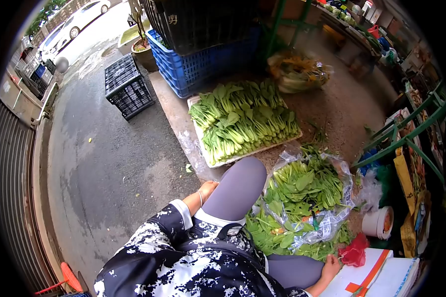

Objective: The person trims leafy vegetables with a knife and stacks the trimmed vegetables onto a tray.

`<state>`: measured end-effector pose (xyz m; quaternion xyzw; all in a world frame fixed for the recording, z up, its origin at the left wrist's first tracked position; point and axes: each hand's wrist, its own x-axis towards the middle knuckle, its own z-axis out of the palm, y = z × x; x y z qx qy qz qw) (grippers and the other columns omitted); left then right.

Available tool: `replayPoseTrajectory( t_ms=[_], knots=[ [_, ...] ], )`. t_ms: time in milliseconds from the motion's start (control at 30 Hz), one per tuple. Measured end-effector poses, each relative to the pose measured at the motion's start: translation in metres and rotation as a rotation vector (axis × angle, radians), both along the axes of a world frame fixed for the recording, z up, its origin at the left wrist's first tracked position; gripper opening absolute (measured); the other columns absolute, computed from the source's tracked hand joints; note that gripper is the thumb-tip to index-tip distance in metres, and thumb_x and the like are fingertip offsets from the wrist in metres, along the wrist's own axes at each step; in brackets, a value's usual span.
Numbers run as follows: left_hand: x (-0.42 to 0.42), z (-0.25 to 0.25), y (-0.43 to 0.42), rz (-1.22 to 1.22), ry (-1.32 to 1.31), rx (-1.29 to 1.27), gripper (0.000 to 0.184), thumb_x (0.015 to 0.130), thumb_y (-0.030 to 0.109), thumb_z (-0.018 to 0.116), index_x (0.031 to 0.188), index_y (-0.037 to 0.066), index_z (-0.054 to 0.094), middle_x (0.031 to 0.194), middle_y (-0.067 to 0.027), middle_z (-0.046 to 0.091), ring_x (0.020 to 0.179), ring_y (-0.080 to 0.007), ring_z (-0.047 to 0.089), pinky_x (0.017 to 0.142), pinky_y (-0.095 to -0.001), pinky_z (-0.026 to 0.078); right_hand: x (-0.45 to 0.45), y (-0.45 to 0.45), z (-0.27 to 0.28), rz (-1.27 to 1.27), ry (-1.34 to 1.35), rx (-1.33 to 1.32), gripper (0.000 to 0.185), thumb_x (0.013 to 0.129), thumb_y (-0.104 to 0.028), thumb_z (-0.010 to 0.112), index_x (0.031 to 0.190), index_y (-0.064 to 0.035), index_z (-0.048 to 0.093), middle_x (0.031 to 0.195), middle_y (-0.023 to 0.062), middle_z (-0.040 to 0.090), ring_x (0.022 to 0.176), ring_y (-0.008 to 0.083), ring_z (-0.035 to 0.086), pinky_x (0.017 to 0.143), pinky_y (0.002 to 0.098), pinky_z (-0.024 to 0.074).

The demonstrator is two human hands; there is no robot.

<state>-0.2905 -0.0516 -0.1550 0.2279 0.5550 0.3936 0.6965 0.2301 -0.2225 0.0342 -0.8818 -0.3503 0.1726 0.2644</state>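
Note:
My left hand (208, 189) rests against the outer side of my raised left knee, its fingers mostly hidden by the leg. A bracelet circles that wrist. Low on the right, my right hand (330, 268) lies beside my other knee, fingers loosely bent and slightly apart, nothing visible in it. Close to its fingertips is a crumpled red plastic bag (354, 250). Between my legs and the wall side, leafy greens (309, 183) spill from a clear printed plastic bag (327, 225). Ahead of my knee, bunches of green vegetables (248, 119) lie in rows on a white foam tray (197, 129).
Blue crates (176, 69) and a black crate (203, 24) are stacked behind the tray. Another black crate (129, 86) stands on the pavement. At right are a white bucket (377, 222), a white foam box (362, 272) and a green metal frame (401, 138). A filled plastic bag (300, 74) sits beyond.

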Motion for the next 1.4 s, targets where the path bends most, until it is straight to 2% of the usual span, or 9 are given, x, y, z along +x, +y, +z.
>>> replayPoseTrajectory(
  t_ms=[267, 467, 600, 800, 1000, 1067, 1200, 1267, 1400],
  knots=[
    [-0.013, 0.014, 0.107, 0.104, 0.536, 0.090, 0.016, 0.076, 0.020, 0.059, 0.085, 0.007, 0.060, 0.060, -0.0052, 0.057, 0.049, -0.0123, 0.051, 0.046, -0.0290, 0.042, -0.011, 0.001, 0.009, 0.007, -0.060, -0.008, 0.029, 0.081, -0.017, 0.059, 0.098, 0.0068, 0.060, 0.082, 0.0122, 0.063, 0.073, 0.0171, 0.057, 0.069, 0.0287, 0.0441],
    [-0.009, 0.066, 0.206, -0.014, 0.881, 0.428, 0.022, 0.075, 0.016, 0.053, 0.093, 0.007, 0.061, 0.089, -0.0215, 0.062, 0.089, -0.0327, 0.059, 0.082, -0.0367, 0.044, -0.004, -0.005, 0.004, -0.024, -0.084, -0.055, 0.028, 0.080, -0.016, 0.059, 0.096, 0.0070, 0.061, 0.079, 0.0123, 0.063, 0.069, 0.0170, 0.057, 0.067, 0.0275, 0.0447],
    [0.005, 0.088, 0.233, 0.077, 1.200, 0.362, 0.036, 0.075, 0.016, 0.060, 0.109, 0.008, 0.053, 0.107, -0.0200, 0.052, 0.096, -0.0349, 0.055, 0.082, -0.0379, 0.045, 0.007, -0.013, -0.009, -0.084, -0.078, 0.006, 0.026, 0.080, -0.015, 0.059, 0.094, 0.0071, 0.061, 0.075, 0.0114, 0.062, 0.066, 0.0162, 0.056, 0.064, 0.0268, 0.0446],
    [-0.010, 0.101, 0.247, -0.089, 1.153, 0.196, 0.038, 0.073, 0.030, 0.066, 0.105, 0.009, 0.061, 0.117, -0.0187, 0.044, 0.105, -0.0346, 0.049, 0.090, -0.0391, 0.040, 0.027, -0.022, -0.029, -0.130, -0.149, -0.038, 0.025, 0.079, -0.014, 0.060, 0.092, 0.0072, 0.062, 0.073, 0.0104, 0.062, 0.064, 0.0156, 0.056, 0.062, 0.0270, 0.0448],
    [-0.043, 0.058, 0.291, 0.170, 1.087, 0.541, 0.022, 0.074, 0.023, 0.066, 0.080, 0.003, 0.058, 0.067, -0.0069, 0.053, 0.064, -0.0222, 0.055, 0.059, -0.0340, 0.045, 0.029, -0.019, -0.027, -0.112, -0.183, -0.102, 0.025, 0.079, -0.014, 0.060, 0.092, 0.0073, 0.062, 0.074, 0.0110, 0.062, 0.065, 0.0158, 0.056, 0.062, 0.0272, 0.0451],
    [-0.052, 0.066, 0.300, 0.307, 0.598, 0.417, 0.019, 0.074, 0.018, 0.066, 0.071, 0.005, 0.052, 0.053, 0.0007, 0.046, 0.051, -0.0145, 0.047, 0.047, -0.0285, 0.038, 0.011, -0.002, -0.007, -0.134, -0.112, -0.125, 0.025, 0.078, -0.014, 0.061, 0.092, 0.0071, 0.062, 0.075, 0.0113, 0.063, 0.066, 0.0165, 0.057, 0.063, 0.0276, 0.0452],
    [-0.057, 0.132, 0.275, 0.511, 0.232, 0.421, 0.016, 0.077, 0.021, 0.059, 0.076, 0.005, 0.056, 0.068, -0.0020, 0.057, 0.059, -0.0130, 0.050, 0.050, -0.0260, 0.038, 0.006, 0.008, -0.002, -0.114, -0.130, -0.145, 0.028, 0.078, -0.016, 0.061, 0.094, 0.0067, 0.062, 0.076, 0.0123, 0.063, 0.067, 0.0181, 0.057, 0.065, 0.0286, 0.0454],
    [-0.081, 0.114, 0.262, 0.556, 0.626, 0.617, 0.022, 0.078, 0.026, 0.056, 0.081, 0.004, 0.057, 0.073, -0.0038, 0.059, 0.064, -0.0131, 0.052, 0.053, -0.0273, 0.040, -0.005, 0.015, 0.006, -0.103, -0.170, -0.176, 0.031, 0.077, -0.019, 0.062, 0.095, 0.0064, 0.062, 0.078, 0.0142, 0.064, 0.070, 0.0196, 0.059, 0.066, 0.0291, 0.0456],
    [-0.126, 0.041, 0.198, 1.004, 0.926, 0.270, 0.030, 0.078, 0.030, 0.062, 0.080, 0.001, 0.058, 0.070, -0.0043, 0.058, 0.060, -0.0136, 0.052, 0.055, -0.0307, 0.043, -0.022, 0.032, 0.015, -0.036, -0.225, -0.292, 0.032, 0.077, -0.020, 0.062, 0.097, 0.0053, 0.062, 0.081, 0.0148, 0.065, 0.072, 0.0204, 0.061, 0.068, 0.0294, 0.0461]
  ],
)
